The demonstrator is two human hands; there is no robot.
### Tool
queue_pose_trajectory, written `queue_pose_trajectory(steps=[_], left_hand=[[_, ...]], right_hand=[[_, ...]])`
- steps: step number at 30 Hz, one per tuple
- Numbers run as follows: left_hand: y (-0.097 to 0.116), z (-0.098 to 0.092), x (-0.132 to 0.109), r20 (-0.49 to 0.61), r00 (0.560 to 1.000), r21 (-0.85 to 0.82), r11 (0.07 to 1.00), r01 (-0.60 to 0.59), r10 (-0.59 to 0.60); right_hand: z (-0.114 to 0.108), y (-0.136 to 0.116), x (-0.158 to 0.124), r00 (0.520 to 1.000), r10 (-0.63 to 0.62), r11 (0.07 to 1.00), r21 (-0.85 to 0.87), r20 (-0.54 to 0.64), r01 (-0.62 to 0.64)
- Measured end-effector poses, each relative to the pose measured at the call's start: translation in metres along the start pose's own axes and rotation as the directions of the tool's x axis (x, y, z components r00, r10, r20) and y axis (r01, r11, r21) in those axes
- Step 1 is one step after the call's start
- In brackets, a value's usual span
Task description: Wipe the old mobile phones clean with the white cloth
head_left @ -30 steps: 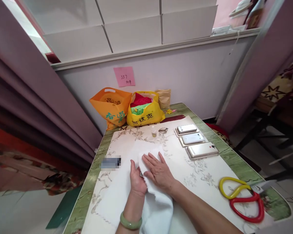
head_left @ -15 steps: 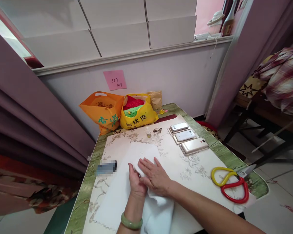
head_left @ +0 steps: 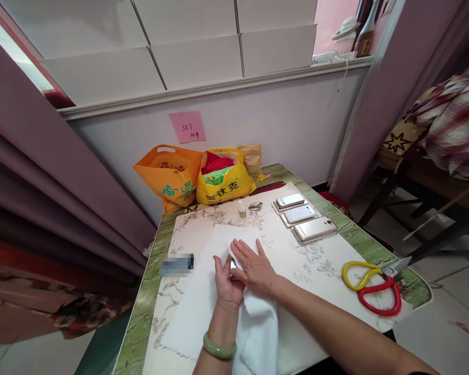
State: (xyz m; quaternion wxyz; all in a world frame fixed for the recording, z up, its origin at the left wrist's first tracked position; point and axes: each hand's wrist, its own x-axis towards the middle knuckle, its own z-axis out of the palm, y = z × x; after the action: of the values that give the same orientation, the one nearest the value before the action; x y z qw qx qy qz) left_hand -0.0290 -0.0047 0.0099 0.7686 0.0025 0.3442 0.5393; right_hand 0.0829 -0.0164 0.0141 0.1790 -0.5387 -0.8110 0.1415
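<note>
My left hand (head_left: 227, 284), with a green bangle on its wrist, cradles what looks like a phone (head_left: 233, 266). Only a shiny, dark-edged strip of it shows between my hands. My right hand (head_left: 254, 268) lies across it from above, pressing a white cloth (head_left: 258, 328) against its face. The rest of that cloth hangs down towards the table's near edge. Beneath both hands a second white cloth (head_left: 191, 317) is spread flat on the flowered table cover.
Three phones (head_left: 315, 229) lie in a row at the right, by the scissors (head_left: 375, 286) with yellow and red handles. A small bottle (head_left: 242, 210) and glasses (head_left: 255, 207) sit further back. Behind stand an orange bag (head_left: 170, 174) and a yellow bag (head_left: 226, 182). A blurred-out item (head_left: 176, 265) lies left.
My hands have shifted slightly up and to the right in view, as has most of the scene. More of the phone's edge shows between them now.
</note>
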Motion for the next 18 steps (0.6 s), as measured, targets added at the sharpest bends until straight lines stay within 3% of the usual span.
queue_pose_trajectory(steps=[4, 10, 14, 18], left_hand=[[0.000, -0.002, 0.002, 0.057, 0.998, 0.022, 1.000, 0.018, -0.019], [-0.005, -0.009, -0.007, -0.017, 0.999, 0.067, 0.997, -0.039, 0.041], [-0.006, -0.011, -0.009, -0.012, 0.990, 0.037, 0.989, 0.141, -0.141], [-0.006, -0.011, -0.003, 0.030, 0.999, -0.026, 1.000, 0.013, -0.012]], right_hand=[[0.006, 0.004, -0.012, 0.996, 0.050, 0.997, -0.053, -0.076, -0.054], [0.014, -0.017, -0.066, 0.972, -0.227, 0.974, -0.015, -0.053, 0.227], [0.015, -0.016, -0.046, 0.979, -0.204, 0.979, -0.029, -0.029, 0.203], [0.014, -0.002, -0.009, 0.996, -0.085, 0.995, -0.054, 0.001, 0.085]])
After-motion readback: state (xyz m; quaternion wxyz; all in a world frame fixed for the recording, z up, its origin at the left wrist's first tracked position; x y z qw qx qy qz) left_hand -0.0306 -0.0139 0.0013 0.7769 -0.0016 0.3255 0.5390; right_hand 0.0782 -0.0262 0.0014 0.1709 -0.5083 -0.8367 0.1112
